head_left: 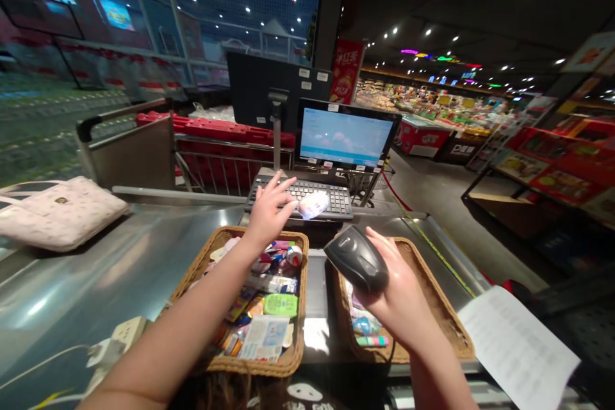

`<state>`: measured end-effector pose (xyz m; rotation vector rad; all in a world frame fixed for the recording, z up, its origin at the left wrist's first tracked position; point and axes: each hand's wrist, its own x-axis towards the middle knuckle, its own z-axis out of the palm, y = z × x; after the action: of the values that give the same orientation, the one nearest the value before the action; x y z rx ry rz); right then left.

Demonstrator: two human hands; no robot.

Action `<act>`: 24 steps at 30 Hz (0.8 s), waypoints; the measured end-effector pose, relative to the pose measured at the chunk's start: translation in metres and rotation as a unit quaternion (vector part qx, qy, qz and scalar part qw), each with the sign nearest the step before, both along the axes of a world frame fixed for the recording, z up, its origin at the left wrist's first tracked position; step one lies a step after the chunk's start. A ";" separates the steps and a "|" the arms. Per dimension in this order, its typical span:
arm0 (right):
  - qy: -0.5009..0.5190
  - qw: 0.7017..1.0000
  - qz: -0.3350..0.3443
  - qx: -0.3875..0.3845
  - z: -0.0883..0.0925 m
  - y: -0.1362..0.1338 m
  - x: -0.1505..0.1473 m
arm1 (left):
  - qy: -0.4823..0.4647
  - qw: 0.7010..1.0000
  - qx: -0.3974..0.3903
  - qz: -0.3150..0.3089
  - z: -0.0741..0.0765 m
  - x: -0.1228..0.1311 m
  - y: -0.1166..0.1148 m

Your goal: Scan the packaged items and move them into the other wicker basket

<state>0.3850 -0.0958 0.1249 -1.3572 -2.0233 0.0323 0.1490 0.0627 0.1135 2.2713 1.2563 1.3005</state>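
My left hand [269, 210] is over the black keyboard [342, 202], its fingers spread and holding nothing. Whether a fingertip touches the keys I cannot tell. A small shiny white packet [314, 204] lies on the keyboard beside my thumb. My right hand [400, 291] is wrapped round a black barcode scanner [358, 259], held above the right wicker basket [446, 314]. Some small colourful packs [368, 327] show in that basket, partly hidden by my hand. Below my left forearm stands the left wicker basket [303, 307], filled with several small packaged goods [281, 305].
Behind the keyboard stand a lit monitor [346, 136] and a dark screen's back [269, 86]. A pale handbag [62, 213] rests on the metal counter [158, 224] at left. A power strip [125, 338] is near my left forearm; a printed sheet [519, 343] lies at right.
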 end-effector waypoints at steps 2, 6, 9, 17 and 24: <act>-0.003 1.000 0.005 -0.010 -0.002 0.000 -0.006 | -0.001 1.000 -0.005 -0.001 -0.002 -0.009 0.000; -0.008 1.000 -0.002 -0.027 -0.007 0.000 -0.017 | -0.004 1.000 -0.020 0.005 -0.008 -0.027 0.000; -0.015 0.999 -0.003 -0.041 -0.012 0.000 -0.023 | 0.001 0.999 -0.033 0.009 -0.013 -0.042 -0.001; -0.020 0.998 0.009 -0.065 -0.020 -0.001 -0.037 | 0.034 0.996 -0.066 0.044 -0.035 -0.087 -0.002; -0.010 0.995 0.029 -0.091 -0.024 0.001 -0.048 | 0.083 0.986 -0.125 0.078 -0.057 -0.124 -0.007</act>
<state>0.3374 -0.0945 0.1006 -1.4134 -2.1185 0.2345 0.0250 0.0552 0.0567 2.1736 1.5843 0.9493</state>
